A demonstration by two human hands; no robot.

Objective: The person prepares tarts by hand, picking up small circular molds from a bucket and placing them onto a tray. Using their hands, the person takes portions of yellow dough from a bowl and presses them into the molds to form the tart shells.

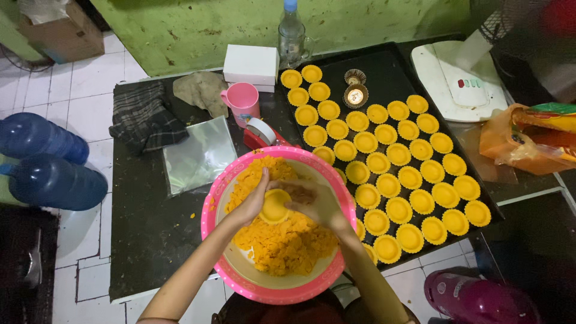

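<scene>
Both hands meet over a pink bowl [211, 210] of orange dough [287, 243]. The left hand [252, 203] cups a small round mould [275, 206] from its left side, its grip closed on the rim. The right hand [315, 203] touches the mould from the right, fingers curled over its edge and pressing into the dough inside it; that grip is also closed on the mould. The loose dough lies just under and in front of the hands. To the right of the right hand, a black tray [390, 72] carries rows of filled moulds [398, 180]. Beyond the left hand stand a pink cup [243, 102] and a tape dispenser [259, 133] on the dark counter [144, 228].
</scene>
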